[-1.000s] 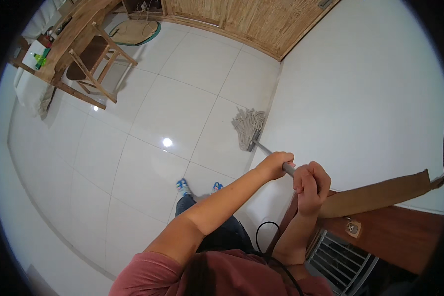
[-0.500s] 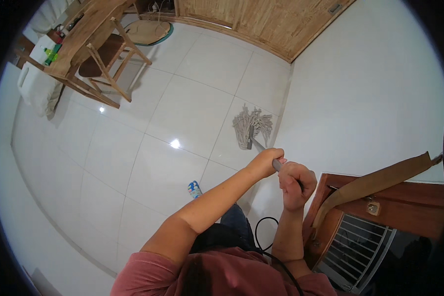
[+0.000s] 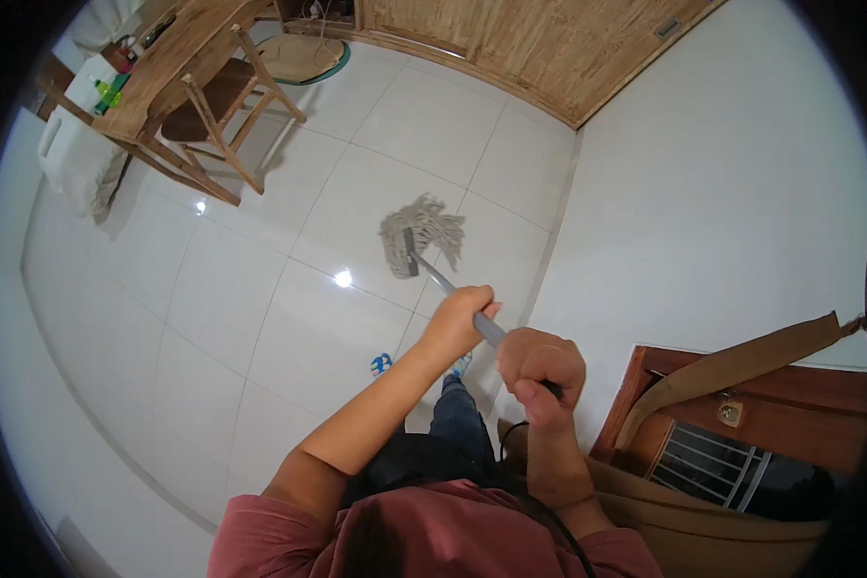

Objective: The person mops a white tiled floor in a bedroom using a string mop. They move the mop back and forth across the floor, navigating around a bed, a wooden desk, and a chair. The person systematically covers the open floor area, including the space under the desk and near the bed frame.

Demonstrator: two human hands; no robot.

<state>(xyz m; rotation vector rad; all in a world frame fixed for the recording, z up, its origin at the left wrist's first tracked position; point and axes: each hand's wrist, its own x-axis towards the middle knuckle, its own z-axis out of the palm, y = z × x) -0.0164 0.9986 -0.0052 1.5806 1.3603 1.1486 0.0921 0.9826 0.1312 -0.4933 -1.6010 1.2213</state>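
A string mop (image 3: 422, 234) with grey strands rests on the tiled floor, ahead of my feet. Its grey handle slants up toward me, and both fists are wrapped around it. My left hand (image 3: 460, 316) grips the shaft lower down, nearer the mop head. My right hand (image 3: 543, 371) is closed around the upper end, whose dark tip pokes out beside the thumb. The strands fan out to the far side and to the right of the dark clamp.
A wooden chair (image 3: 220, 120) stands by a wooden table (image 3: 154, 85) at the far left. Wooden cabinet doors (image 3: 511, 43) line the back. A white wall (image 3: 713, 183) rises on the right, with a brown door (image 3: 790, 395) and hanging brown cloth (image 3: 732, 366) nearby.
The mop head has swept left across the floor, away from the right wall, its strands swinging. Both hands moved left with the handle, still gripping it. My right foot has come into view.
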